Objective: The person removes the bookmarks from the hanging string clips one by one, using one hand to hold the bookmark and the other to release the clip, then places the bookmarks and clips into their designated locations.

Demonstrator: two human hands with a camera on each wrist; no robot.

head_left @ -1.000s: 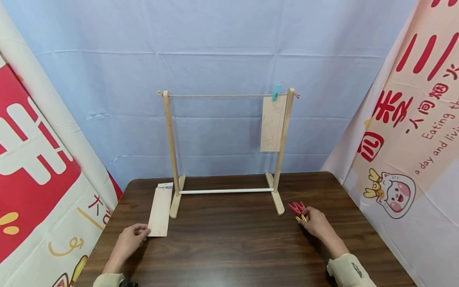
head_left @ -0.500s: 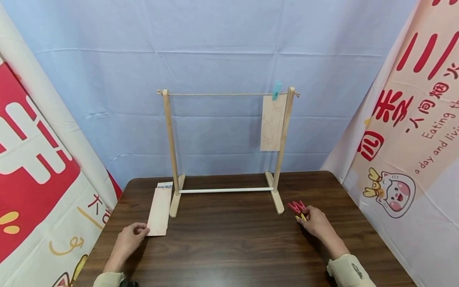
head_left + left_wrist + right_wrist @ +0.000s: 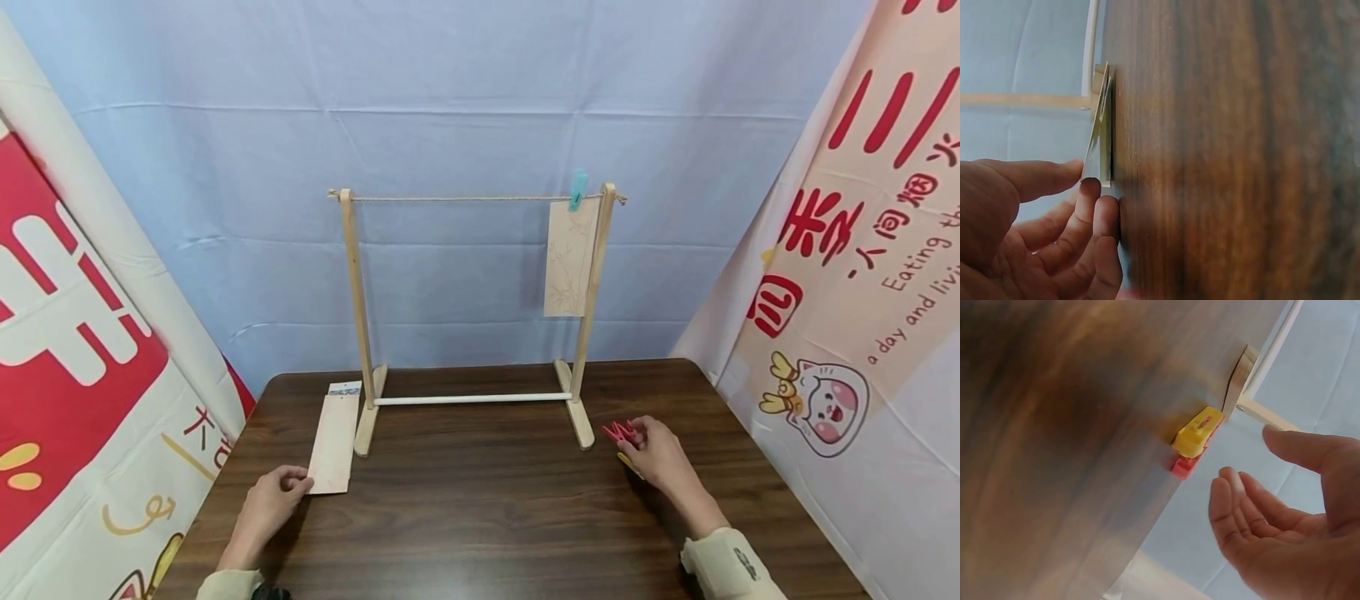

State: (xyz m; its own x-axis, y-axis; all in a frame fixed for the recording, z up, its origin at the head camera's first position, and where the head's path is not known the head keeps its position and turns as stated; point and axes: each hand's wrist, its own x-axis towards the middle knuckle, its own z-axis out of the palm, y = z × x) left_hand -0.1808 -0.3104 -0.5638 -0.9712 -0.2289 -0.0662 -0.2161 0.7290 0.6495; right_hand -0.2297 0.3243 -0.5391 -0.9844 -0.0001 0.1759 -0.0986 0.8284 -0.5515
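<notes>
My left hand (image 3: 276, 500) pinches the near corner of a long pale card (image 3: 333, 442) between thumb and fingertips. In the left wrist view, that card (image 3: 1094, 144) is tilted up off other cards beneath it. Another card (image 3: 345, 388) with a printed top peeks out behind. My right hand (image 3: 660, 457) hovers beside the pink-red clothespins (image 3: 618, 431) and a yellow clothespin (image 3: 630, 464). The right wrist view has its thumb and fingers apart, nothing between them, with the yellow clothespin (image 3: 1199, 432) lying on the table past the fingertips.
A wooden rack (image 3: 358, 300) stands at the back of the brown table (image 3: 465, 500), with a cord (image 3: 450, 199) strung across its top. From the cord's right end hangs a bamboo-patterned card (image 3: 568, 262), held by a blue clothespin (image 3: 578, 191). A white bar (image 3: 472, 399) joins the feet.
My right hand has shifted slightly up and away from the yellow clothespin, which now lies at a different angle. My left hand stays at the card's corner, having drawn slightly left.
</notes>
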